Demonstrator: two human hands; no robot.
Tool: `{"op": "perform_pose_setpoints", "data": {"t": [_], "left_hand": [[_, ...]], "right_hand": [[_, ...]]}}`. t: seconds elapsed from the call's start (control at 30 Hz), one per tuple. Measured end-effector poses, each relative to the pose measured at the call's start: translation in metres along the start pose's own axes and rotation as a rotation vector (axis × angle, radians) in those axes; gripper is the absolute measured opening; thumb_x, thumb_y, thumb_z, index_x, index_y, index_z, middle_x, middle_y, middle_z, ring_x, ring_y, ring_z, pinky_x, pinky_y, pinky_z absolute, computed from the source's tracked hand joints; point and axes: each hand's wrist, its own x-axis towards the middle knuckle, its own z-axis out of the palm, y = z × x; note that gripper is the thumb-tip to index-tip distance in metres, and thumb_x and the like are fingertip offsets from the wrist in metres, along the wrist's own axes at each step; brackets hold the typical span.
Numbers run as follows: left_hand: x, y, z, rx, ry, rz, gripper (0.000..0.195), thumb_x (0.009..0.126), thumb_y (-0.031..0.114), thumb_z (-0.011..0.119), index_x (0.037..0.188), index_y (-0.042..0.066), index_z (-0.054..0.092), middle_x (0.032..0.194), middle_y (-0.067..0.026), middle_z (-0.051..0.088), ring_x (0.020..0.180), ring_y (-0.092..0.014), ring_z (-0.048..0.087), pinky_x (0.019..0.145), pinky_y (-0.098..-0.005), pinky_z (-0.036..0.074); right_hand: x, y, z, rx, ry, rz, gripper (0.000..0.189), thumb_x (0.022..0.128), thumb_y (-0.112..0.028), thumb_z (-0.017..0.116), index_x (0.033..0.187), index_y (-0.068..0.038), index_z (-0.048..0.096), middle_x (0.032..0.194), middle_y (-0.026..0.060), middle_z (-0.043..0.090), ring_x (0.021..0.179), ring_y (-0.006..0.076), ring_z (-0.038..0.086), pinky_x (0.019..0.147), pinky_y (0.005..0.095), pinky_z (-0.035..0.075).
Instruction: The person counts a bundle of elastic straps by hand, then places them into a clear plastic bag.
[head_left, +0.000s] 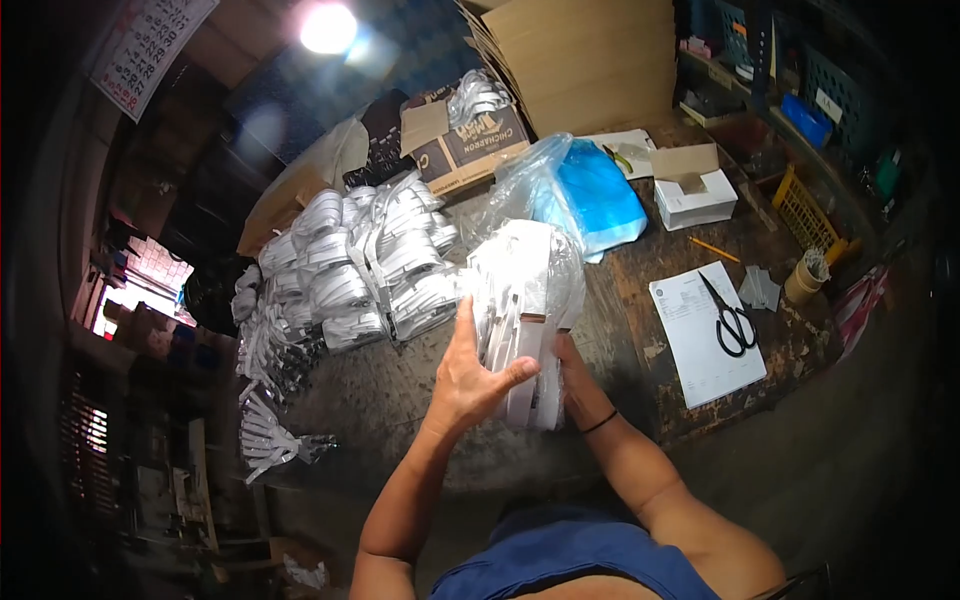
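Observation:
Both my hands hold a clear plastic bag packed with white strips (525, 300) above the front of a worn wooden table. My left hand (472, 375) grips its left side, with the thumb laid across the front. On the right side my right hand (568, 360) supports it, its fingers partly hidden behind the bag. Stacked bundles of similar white strips (345, 285) lie to the left, several layers high. A loose fan of strips (266, 435) rests by the table's left front edge. Behind the held bag are crumpled clear plastic and a blue plastic package (600, 195).
Black scissors (731, 322) lie on printed paper sheets (682, 375) at the right. Near them are a pencil (714, 249), a small white box (694, 199) and a round container (808, 276). An open cardboard box (472, 150) holding strips stands at the back.

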Motion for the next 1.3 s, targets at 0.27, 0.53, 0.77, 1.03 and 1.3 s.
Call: {"op": "perform_pose_setpoints", "data": {"t": [0.27,0.53,0.77,1.03,1.3], "left_hand": [[0.028,-0.045,0.020,-0.729,-0.042,-0.310,0.114,0.072,0.059,0.072,0.142,-0.011,0.014,0.131,-0.0238,0.042,0.127,-0.031,0.037,0.107,-0.0401,0.029],[0.026,-0.014,0.035,-0.757,0.069,-0.260,0.121,0.070,0.055,0.077,0.145,-0.008,0.005,0.146,-0.0237,0.023,0.132,-0.033,0.030,0.109,-0.0388,0.028],[0.035,-0.001,0.041,-0.551,-0.038,-0.227,0.128,0.065,0.049,0.080,0.146,-0.004,-0.003,0.144,-0.0252,0.027,0.132,-0.030,0.032,0.106,-0.0372,0.030],[0.038,-0.012,0.047,-0.690,-0.122,-0.086,0.122,0.069,0.042,0.078,0.147,-0.001,-0.004,0.143,-0.0244,0.028,0.131,-0.029,0.033,0.106,-0.0373,0.031],[0.057,-0.016,0.073,-0.437,-0.059,-0.066,0.097,0.071,0.026,0.076,0.142,-0.001,0.017,0.132,-0.0188,0.042,0.122,-0.027,0.042,0.101,-0.0369,0.037]], "right_hand": [[-0.015,-0.017,-0.017,0.026,-0.043,0.003,0.076,0.074,-0.031,0.075,0.133,0.001,0.040,0.122,0.0131,0.056,0.108,0.0242,0.058,0.090,0.0372,0.051],[-0.014,-0.030,-0.032,-0.115,-0.058,0.006,0.082,0.071,-0.029,0.076,0.136,0.000,0.035,0.127,0.0111,0.052,0.113,0.0230,0.054,0.095,0.0367,0.047],[-0.009,-0.036,-0.039,-0.253,0.049,0.037,0.094,0.067,-0.027,0.077,0.143,-0.003,0.026,0.133,0.0105,0.046,0.120,0.0223,0.047,0.101,0.0370,0.039],[-0.007,-0.051,-0.038,-0.251,-0.011,0.063,0.094,0.071,-0.026,0.075,0.145,-0.004,0.021,0.137,0.0103,0.041,0.124,0.0222,0.042,0.103,0.0377,0.036],[-0.003,-0.055,-0.055,-0.436,0.027,0.054,0.092,0.074,-0.028,0.071,0.147,-0.007,0.019,0.139,0.0099,0.038,0.128,0.0234,0.038,0.105,0.0389,0.034]]}}
